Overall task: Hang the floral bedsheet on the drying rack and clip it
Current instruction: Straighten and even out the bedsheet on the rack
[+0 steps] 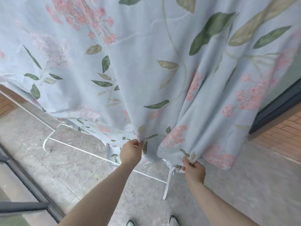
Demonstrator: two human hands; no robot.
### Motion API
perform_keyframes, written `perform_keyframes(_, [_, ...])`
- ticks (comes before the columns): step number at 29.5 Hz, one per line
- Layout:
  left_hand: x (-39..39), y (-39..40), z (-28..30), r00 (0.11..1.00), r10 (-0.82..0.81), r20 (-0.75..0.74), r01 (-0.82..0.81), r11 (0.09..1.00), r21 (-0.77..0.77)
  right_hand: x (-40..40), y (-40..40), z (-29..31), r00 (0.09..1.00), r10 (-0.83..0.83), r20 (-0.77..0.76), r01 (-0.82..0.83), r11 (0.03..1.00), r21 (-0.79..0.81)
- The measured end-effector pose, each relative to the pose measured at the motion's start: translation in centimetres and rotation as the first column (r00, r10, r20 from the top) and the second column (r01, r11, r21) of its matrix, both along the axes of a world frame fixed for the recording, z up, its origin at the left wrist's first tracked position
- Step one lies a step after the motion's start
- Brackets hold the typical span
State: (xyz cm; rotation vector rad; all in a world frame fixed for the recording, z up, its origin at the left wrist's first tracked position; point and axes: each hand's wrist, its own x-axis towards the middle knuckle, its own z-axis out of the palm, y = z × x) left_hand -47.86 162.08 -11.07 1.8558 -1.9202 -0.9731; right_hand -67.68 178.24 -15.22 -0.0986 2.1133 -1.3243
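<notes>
From your head camera, looking down: the floral bedsheet, pale blue with pink blossoms and green leaves, hangs in front of you and fills most of the view, draped over the white drying rack, whose lower bars and legs show beneath the hem. Your left hand pinches a gathered fold of the sheet near its lower edge, fingers curled onto the cloth. Your right hand grips the bottom hem just to the right, fingers closed round the fabric, with the cloth bunched between your two hands. The rack stands on grey paving. A dark-framed glass door lies to your right, with brick below it. The tips of your shoes show at the bottom edge.
</notes>
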Motion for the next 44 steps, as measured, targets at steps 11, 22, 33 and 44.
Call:
perform_keyframes(11, [0.4,-2.2,-4.9,0.954,-0.15,0.258,0.142,0.989,0.049,0.1,-1.9,-5.8,0.988,0.036,-0.148,-0.001,0.972,0.233])
perform_keyframes(22, [1.0,-3.2,-13.3,0.95,-0.134,0.281,0.115,0.99,0.084,0.2,-1.0,-15.9,0.986,0.108,-0.128,-0.041,0.897,0.44])
perform_keyframes(33, [-0.5,-2.9,-21.0,0.938,-0.153,0.312,0.135,0.988,0.078,-0.4,-2.6,-21.7,0.998,0.059,-0.025,-0.04,0.874,0.484])
perform_keyframes(44, [7.3,-0.7,-9.9,0.998,-0.021,0.06,0.006,0.969,0.246,5.2,-3.1,-9.9,0.928,0.257,0.269,-0.355,0.829,0.433])
